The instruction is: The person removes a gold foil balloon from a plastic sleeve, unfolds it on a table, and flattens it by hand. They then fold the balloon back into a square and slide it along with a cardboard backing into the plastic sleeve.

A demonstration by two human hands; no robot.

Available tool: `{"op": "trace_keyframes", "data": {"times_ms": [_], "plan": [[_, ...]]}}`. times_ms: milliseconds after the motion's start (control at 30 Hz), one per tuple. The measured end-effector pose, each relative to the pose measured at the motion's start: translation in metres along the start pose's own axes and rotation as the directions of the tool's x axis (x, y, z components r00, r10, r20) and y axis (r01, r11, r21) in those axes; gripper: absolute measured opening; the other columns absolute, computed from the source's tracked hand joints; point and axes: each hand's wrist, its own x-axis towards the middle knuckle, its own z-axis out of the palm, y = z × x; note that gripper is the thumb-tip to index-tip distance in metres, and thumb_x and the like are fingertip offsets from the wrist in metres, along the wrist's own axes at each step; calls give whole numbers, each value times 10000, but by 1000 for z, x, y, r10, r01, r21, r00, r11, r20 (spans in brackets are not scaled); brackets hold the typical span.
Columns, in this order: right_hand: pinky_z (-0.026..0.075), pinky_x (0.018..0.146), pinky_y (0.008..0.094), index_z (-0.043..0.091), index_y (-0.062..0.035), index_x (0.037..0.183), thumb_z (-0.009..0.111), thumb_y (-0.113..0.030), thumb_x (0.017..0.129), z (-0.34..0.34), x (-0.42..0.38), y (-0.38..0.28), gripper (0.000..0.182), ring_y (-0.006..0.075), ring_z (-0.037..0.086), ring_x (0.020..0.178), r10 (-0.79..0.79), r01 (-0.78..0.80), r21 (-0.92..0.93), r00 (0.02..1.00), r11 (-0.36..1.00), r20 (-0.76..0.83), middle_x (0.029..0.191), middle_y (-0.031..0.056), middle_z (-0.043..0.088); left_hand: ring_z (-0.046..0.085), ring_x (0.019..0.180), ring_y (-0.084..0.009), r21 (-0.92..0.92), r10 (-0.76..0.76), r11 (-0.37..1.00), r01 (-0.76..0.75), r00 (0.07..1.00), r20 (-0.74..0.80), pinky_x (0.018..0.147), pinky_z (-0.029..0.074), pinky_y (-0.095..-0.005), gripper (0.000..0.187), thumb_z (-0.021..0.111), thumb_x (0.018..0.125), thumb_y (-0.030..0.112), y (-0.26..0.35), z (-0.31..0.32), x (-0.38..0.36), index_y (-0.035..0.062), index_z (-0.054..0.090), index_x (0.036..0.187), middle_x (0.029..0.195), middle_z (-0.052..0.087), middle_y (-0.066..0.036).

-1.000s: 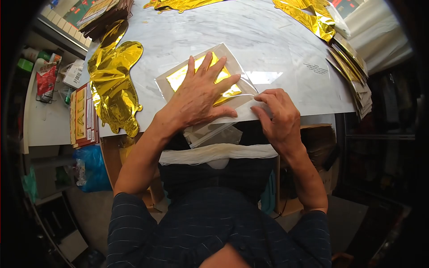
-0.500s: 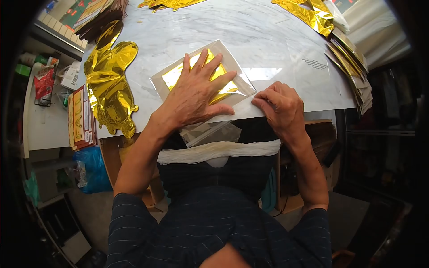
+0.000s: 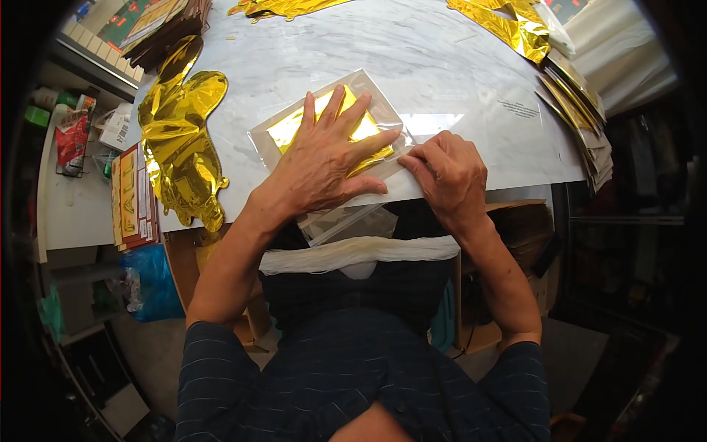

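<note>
Well left of the hands, one crumpled gold foil balloon (image 3: 180, 144) is seen lying on the marble table (image 3: 442, 59). The left hand (image 3: 324, 158) is spread flat, fingers wide, pressed on one clear packet (image 3: 276, 132) holding folded gold foil. Just beside it, the right hand (image 3: 449, 173) is curled, fingertips apparently pinching the packet's flap, though the grip is partly hidden. Further right, one stack of finished packets (image 3: 582, 118) is piled.

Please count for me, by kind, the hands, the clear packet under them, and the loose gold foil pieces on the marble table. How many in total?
Hands: 2, the left hand flat on the packet, the right hand at its edge.
Clear packet with gold foil: 1
Loose gold foil pieces: 3, left, top, top right
Total: 6
</note>
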Motion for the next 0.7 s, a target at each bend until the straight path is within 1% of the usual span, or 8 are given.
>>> {"op": "trace_keyframes", "data": {"times_ms": [100,200,233,333,500,567,600,700], "plan": [[488,714,397,681,-54,858,788,-73,816,-5,-2,1,117,277,616,764,-117,118,43,993,992,-24,826,75,613,238,1530,-507,10,12,1000,-12,1000,-2,1230,127,-704,792,607,856,752,-2,2,0,315,534,1512,1649,322,-209],[487,723,393,654,-40,898,715,36,797,-21,-13,7,139,285,618,783,-210,209,28,976,978,57,854,79,627,235,1532,-506,5,12,1000,-12,1000,-2,1235,116,-700,811,602,856,755,-4,3,0,305,516,1526,1647,329,-209],[487,723,393,654,-40,898,715,36,797,-30,-16,9,139,285,618,783,-212,211,28,975,977,63,854,79,627,233,1533,-505,2,15,1000,-15,1000,-2,1238,111,-697,821,603,855,755,-3,3,0,301,508,1532,1646,332,-208],[487,730,388,674,-35,920,725,32,824,-53,-20,12,128,283,623,793,-174,144,135,953,980,246,863,101,641,230,1537,-500,6,16,1000,-16,1000,-10,1243,107,-691,813,611,860,746,-2,4,-1,303,506,1533,1650,328,-205],[491,754,382,679,-30,923,710,60,820,-41,-11,19,140,290,630,819,-126,95,223,983,970,132,908,95,649,226,1543,-488,16,9,1000,-9,1000,30,1244,108,-688,820,623,859,742,-2,1,1,308,492,1543,1655,321,-200],[490,784,382,676,-30,923,681,95,796,-37,-5,22,178,288,637,841,-243,219,142,954,965,175,918,93,646,226,1542,-488,18,23,1000,-24,999,25,1244,111,-689,830,633,851,742,-3,1,1,308,490,1544,1655,320,-197],[490,784,382,676,-30,923,681,95,796,-39,-4,23,178,288,637,841,-251,226,147,952,963,176,918,93,646,226,1542,-488,21,15,1000,-15,1000,23,1244,111,-689,830,633,851,742,-4,1,1,308,490,1544,1655,320,-197],[484,802,374,669,-41,936,680,86,791,-57,0,30,193,278,642,862,-262,151,302,891,941,370,918,88,643,226,1542,-487,3,24,1000,-24,999,30,1243,111,-689,831,636,851,739,-5,2,-1,309,486,1546,1655,320,-196]]}}
